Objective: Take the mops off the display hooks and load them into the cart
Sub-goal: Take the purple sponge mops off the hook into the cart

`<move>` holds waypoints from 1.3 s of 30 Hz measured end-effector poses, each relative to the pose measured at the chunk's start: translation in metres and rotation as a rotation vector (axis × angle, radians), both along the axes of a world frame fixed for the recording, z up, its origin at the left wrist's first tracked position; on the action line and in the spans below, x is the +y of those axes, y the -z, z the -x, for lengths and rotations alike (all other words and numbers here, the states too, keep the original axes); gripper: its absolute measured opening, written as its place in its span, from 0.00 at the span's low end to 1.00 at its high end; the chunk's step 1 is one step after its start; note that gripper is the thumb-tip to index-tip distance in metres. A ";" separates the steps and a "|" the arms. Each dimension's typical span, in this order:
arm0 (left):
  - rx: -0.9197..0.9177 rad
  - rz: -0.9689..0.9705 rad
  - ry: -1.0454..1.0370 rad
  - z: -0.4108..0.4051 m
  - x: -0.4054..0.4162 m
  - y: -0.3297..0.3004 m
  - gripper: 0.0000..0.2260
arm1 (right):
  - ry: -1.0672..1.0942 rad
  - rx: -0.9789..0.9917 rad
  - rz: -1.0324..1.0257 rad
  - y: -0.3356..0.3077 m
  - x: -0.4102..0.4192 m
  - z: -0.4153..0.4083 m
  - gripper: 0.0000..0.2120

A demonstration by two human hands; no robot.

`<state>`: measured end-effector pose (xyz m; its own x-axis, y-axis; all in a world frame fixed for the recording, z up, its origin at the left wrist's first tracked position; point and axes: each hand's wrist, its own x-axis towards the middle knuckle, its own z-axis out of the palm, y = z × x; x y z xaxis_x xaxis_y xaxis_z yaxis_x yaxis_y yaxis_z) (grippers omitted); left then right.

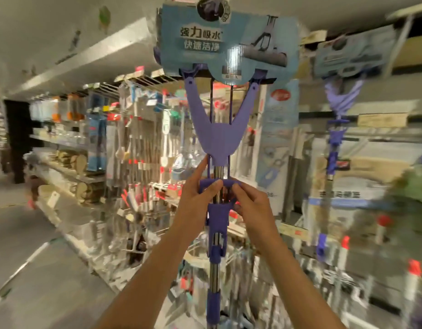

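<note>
Mop [218,136] | your left hand [200,195] and right hand [249,200] both clasp its purple crossbar [220,182] | cart unseen | second mop [335,138] hangs alongside, loading not yet shown.

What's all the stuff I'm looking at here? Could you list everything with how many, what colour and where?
Held mop: one, purple plastic frame on a shiny metal pole, centre, upright, head at the top.
Card label: one, light blue with printed characters, wrapped over that mop's head, top centre.
Second mop: one, purple, hanging at the right; blurred.
Hanging utensils: many, mixed colours, on racks left of centre; too blurred to count.
Shelves: a row along the left aisle, holding pale goods.
Floor: grey, lower left.
Left hand: one, gripping the purple crossbar on the pole.
Right hand: one, fingers curled on the same crossbar from the right.
</note>
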<state>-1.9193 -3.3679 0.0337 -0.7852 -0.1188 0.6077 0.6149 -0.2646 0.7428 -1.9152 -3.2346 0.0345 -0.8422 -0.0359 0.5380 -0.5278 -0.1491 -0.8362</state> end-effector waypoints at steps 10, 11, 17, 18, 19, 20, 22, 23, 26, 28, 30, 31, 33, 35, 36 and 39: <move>0.049 0.045 0.211 0.023 0.129 -0.018 0.25 | 0.267 0.051 0.162 -0.006 0.106 -0.001 0.14; 0.057 0.061 0.222 0.026 0.140 -0.021 0.26 | 0.298 0.053 0.181 -0.008 0.115 -0.001 0.13; 0.090 0.083 0.317 0.040 0.192 -0.042 0.25 | 0.481 0.133 0.254 -0.021 0.149 0.007 0.11; 0.094 0.070 0.344 0.045 0.200 -0.045 0.24 | 0.507 0.159 0.258 -0.025 0.154 0.007 0.11; 0.097 0.047 0.378 0.049 0.208 -0.050 0.24 | 0.540 0.187 0.260 -0.029 0.159 0.009 0.12; 0.094 0.025 0.399 0.052 0.215 -0.053 0.23 | 0.560 0.205 0.259 -0.032 0.162 0.011 0.13; 0.087 -0.008 0.472 0.058 0.228 -0.062 0.20 | 0.598 0.235 0.262 -0.041 0.172 0.017 0.13; 0.085 -0.025 0.506 0.061 0.232 -0.065 0.20 | 0.611 0.246 0.268 -0.045 0.177 0.021 0.13; 0.051 -0.084 0.560 0.080 0.246 -0.073 0.19 | 0.685 0.286 0.270 -0.060 0.188 0.038 0.14; 0.024 -0.123 0.563 0.093 0.252 -0.077 0.17 | 0.716 0.302 0.256 -0.070 0.193 0.050 0.15; 0.040 -0.122 0.564 0.108 0.258 -0.083 0.14 | 0.740 0.303 0.265 -0.077 0.197 0.068 0.14; 0.056 -0.106 0.551 0.114 0.260 -0.085 0.13 | 0.753 0.297 0.274 -0.080 0.200 0.077 0.13; 0.077 -0.096 0.518 0.127 0.264 -0.089 0.13 | 0.781 0.283 0.280 -0.086 0.204 0.091 0.12; 0.087 -0.097 0.509 0.142 0.265 -0.096 0.13 | 0.785 0.280 0.288 -0.092 0.205 0.106 0.12; 0.091 -0.098 0.512 0.149 0.265 -0.101 0.13 | 0.781 0.286 0.290 -0.097 0.204 0.112 0.12; 0.103 -0.110 0.523 0.163 0.265 -0.117 0.13 | 0.767 0.300 0.301 -0.112 0.205 0.130 0.12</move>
<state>-2.0822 -3.1033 0.1507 -0.6939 0.2041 0.6906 0.4488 -0.6275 0.6363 -2.0450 -3.0295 0.1464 -0.3968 0.6615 0.6364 -0.7645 0.1455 -0.6279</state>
